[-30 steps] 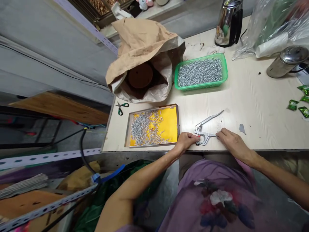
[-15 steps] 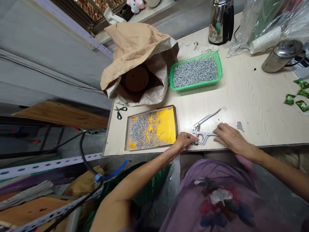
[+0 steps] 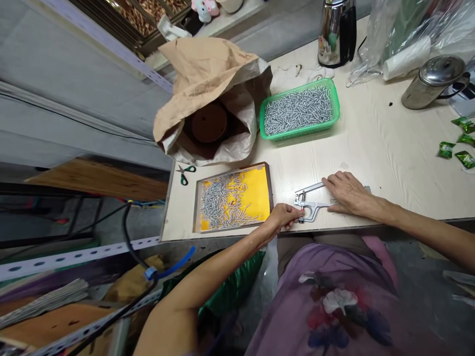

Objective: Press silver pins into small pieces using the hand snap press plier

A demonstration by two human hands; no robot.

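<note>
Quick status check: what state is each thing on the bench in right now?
Pliers: handles squeezed together under right hand, left hand at the head.
Paper sack: open.
Green basket: full of screws.
Yellow tray: partly filled.
Scissors: closed.

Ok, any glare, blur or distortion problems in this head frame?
Head view: wide-angle bending at the edges, shelf rail bowed; soft sheen on the table, bright glare on the kettle; right hand and pliers sharp, no motion blur.
</note>
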